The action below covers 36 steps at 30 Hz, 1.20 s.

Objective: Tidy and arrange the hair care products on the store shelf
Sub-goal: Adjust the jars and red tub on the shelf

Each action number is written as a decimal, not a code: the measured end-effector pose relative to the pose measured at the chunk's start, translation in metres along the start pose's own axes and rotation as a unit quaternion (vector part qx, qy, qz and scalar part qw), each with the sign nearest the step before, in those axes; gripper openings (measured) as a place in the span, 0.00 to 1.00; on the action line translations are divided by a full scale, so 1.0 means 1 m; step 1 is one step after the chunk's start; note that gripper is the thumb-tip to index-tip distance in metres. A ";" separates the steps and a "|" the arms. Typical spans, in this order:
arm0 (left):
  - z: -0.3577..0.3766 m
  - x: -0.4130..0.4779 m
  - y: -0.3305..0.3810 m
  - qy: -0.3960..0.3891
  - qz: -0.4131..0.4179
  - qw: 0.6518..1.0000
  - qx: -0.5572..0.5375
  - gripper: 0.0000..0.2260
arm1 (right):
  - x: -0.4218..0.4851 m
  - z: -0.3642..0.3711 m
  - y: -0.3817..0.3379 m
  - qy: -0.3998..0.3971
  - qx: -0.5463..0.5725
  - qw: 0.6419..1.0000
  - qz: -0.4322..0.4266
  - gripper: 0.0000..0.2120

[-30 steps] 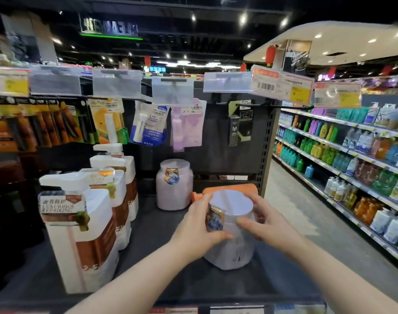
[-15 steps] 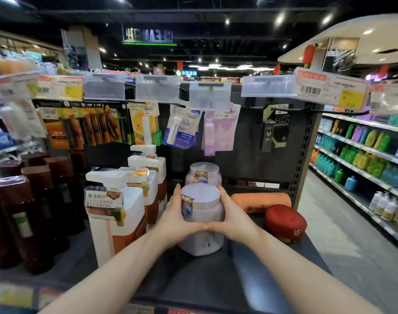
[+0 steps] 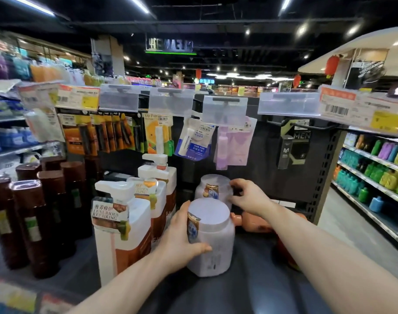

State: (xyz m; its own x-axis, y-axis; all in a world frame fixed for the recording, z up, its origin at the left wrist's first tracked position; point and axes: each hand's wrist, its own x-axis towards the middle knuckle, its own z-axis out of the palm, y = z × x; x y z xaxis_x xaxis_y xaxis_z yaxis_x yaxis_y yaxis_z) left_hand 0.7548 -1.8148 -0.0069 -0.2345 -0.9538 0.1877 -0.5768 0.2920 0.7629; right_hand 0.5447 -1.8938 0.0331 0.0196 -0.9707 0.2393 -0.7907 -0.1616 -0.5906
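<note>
Jars like these look smooth, rigid and fairly heavy, so wrap the body below the lid. Your left hand (image 3: 179, 241) curls its grip round the front jar (image 3: 212, 243) toward the shelf (image 3: 250, 291) front edge. Your right hand (image 3: 250, 198) has left it, fingers curled beside the back jar (image 3: 212, 189), hold unclear.

Cannot read the print on the front jar (image 3: 212, 245): too small and soft. Cannot see the left hand's (image 3: 179, 243) fingers behind that jar, just the thumb. Cannot tell whether the right hand (image 3: 247, 196) grips the back jar (image 3: 212, 189) or merely touches its side. Can make out only part of the orange bottle (image 3: 259, 223) and a red item (image 3: 285, 257) behind the right forearm. Cannot read the blurred brown bottles (image 3: 30, 223) or the smeared shelf-edge tags (image 3: 18, 298).
</note>
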 end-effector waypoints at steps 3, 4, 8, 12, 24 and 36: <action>-0.001 0.000 -0.001 -0.007 -0.026 1.000 0.012 0.51 | 0.024 0.009 -0.005 -0.030 -0.054 0.998 0.003 0.36; -0.001 0.001 -0.001 -0.009 -0.032 0.999 0.013 0.50 | 0.032 0.011 -0.005 -0.041 -0.066 0.997 0.006 0.40; -0.002 0.005 0.003 -0.022 -0.050 0.998 0.014 0.50 | 0.058 0.017 -0.001 -0.102 0.009 0.994 0.021 0.46; -0.003 0.006 0.001 -0.024 -0.048 0.998 0.019 0.50 | 0.063 0.019 0.007 -0.127 0.061 0.990 0.023 0.41; -0.001 0.003 0.001 -0.002 -0.029 0.999 0.022 0.50 | 0.040 0.017 -0.003 -0.073 -0.063 0.994 0.058 0.49; 0.002 0.005 -0.010 0.009 -0.019 1.000 0.016 0.52 | 0.001 -0.006 -0.005 -0.063 0.004 0.998 0.000 0.29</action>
State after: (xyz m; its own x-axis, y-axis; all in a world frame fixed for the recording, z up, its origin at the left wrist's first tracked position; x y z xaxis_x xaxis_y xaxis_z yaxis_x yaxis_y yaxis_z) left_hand 0.7578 -1.8225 -0.0142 -0.1973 -0.9653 0.1708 -0.6095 0.2573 0.7499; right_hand 0.5448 -1.8930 0.0409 0.0974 -0.9853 0.1401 -0.7859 -0.1625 -0.5966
